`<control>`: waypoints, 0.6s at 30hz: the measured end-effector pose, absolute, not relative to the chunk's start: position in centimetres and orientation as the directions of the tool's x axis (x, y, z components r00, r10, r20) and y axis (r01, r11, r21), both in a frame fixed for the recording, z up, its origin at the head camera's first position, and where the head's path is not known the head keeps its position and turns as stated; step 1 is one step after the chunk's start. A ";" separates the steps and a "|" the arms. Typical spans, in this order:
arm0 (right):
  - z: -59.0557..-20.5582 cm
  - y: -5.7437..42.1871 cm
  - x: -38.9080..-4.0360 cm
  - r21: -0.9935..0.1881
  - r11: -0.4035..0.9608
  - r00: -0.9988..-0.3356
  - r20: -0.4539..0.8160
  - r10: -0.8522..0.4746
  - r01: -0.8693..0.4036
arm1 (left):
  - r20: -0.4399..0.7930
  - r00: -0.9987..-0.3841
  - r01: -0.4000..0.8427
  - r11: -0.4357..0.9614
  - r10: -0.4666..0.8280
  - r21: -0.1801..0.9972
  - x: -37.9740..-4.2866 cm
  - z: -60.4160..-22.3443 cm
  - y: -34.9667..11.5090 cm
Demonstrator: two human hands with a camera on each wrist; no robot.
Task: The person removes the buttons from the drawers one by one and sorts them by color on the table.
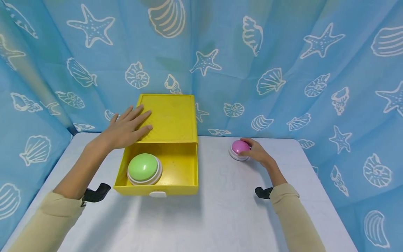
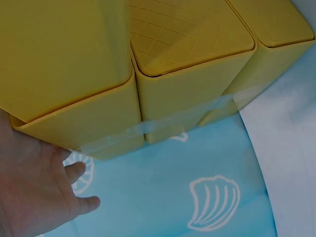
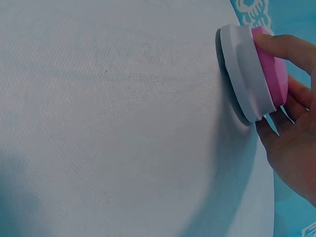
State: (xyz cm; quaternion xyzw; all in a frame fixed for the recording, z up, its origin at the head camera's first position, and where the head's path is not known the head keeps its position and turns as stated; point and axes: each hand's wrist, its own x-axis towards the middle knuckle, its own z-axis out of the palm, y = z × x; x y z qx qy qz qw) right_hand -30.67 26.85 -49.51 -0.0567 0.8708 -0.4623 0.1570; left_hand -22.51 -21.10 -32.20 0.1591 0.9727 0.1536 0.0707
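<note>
My left hand (image 1: 126,129) rests with fingers spread on the top left edge of a yellow drawer box (image 1: 170,117). In the left wrist view that hand (image 2: 34,187) is beside the yellow box's side (image 2: 192,98). The box's front drawer (image 1: 179,171) is pulled out, and a green dome push button (image 1: 143,167) on a white base lies in its left part. To the right, my right hand (image 1: 259,152) grips a pink dome push button (image 1: 240,147), thumb and fingers around the dome. Its white base (image 3: 242,74) is at the tabletop.
A white table (image 1: 226,210) extends under everything. Behind it hangs a blue curtain (image 1: 220,87) with white shell and starfish prints. A white drawer pull (image 1: 157,194) projects at the drawer's front. Black wrist mounts (image 1: 97,193) sit by both cuffs.
</note>
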 end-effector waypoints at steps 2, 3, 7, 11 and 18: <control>-49.5 26.7 -30.7 -0.822 0.568 -0.944 -0.221 -0.243 0.046 | -0.089 -0.942 0.282 0.906 0.324 0.317 -22.5 -32.2 -21.2; -49.6 26.7 -30.7 -0.821 0.569 -0.945 -0.222 -0.241 0.047 | -0.089 -0.942 0.281 0.907 0.322 0.313 -22.4 -32.2 -21.2; -49.9 26.8 -30.8 -0.821 0.568 -0.948 -0.224 -0.228 0.057 | -0.094 -0.942 0.282 0.910 0.323 0.303 -22.4 -32.1 -21.1; -50.1 26.9 -30.8 -0.826 0.560 -0.951 -0.216 -0.222 0.057 | -0.092 -0.940 0.288 0.909 0.328 0.301 -22.4 -32.0 -21.0; -50.0 26.8 -30.5 -0.855 0.519 -0.957 -0.155 -0.246 0.005 | -0.099 -0.936 0.297 0.909 0.338 0.291 -22.2 -32.0 -21.0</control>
